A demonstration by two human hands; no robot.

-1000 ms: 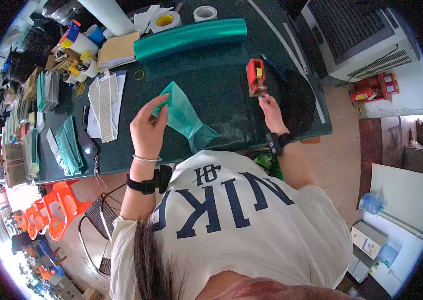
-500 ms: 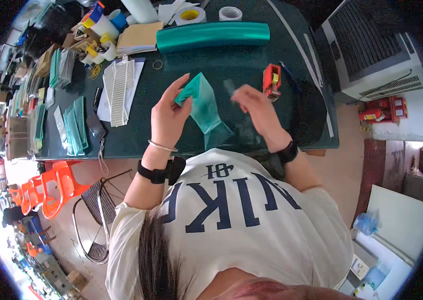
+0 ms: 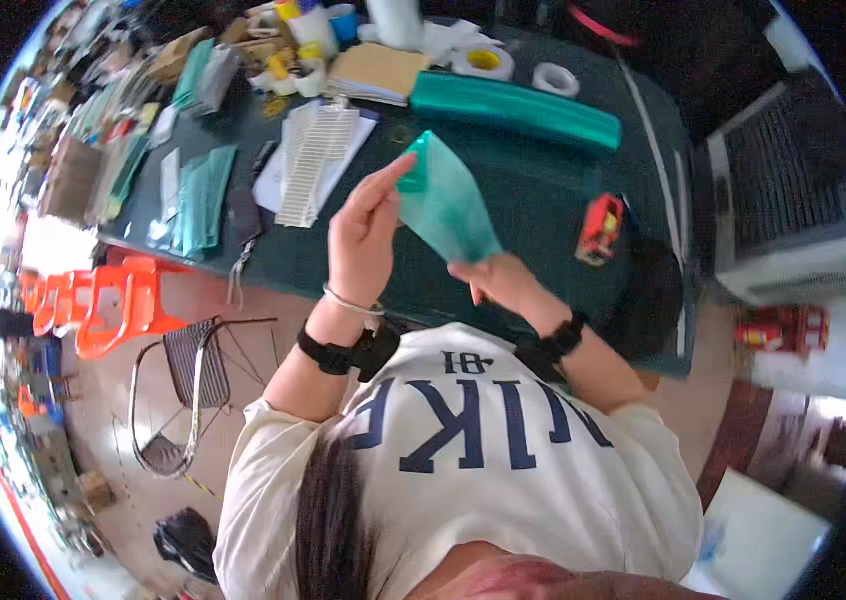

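Note:
A thin, see-through green plastic film piece [image 3: 448, 205] is held up over the table, its top corner folded and its lower end tapering. My left hand [image 3: 365, 225] pinches its upper left edge between thumb and fingers. At its lower end, my right hand [image 3: 505, 283] has its fingers closed on the film; the exact grip is partly hidden. To the right of the film stands a red tape dispenser [image 3: 600, 230], apart from both hands. Behind the film lies a roll of the same green film [image 3: 518, 108].
The dark green tabletop [image 3: 533, 190] carries white strips on papers [image 3: 315, 165], cut green film pieces [image 3: 205, 195], a brown paper stack [image 3: 376, 72] and tape rolls [image 3: 483, 63]. Orange stools [image 3: 123, 305] and a folding chair [image 3: 193, 375] stand at the left.
My right hand has moved down and left, from beside the tape dispenser to the film's lower end. The film now looks flatter and stretched between my hands. The whole view has turned slightly.

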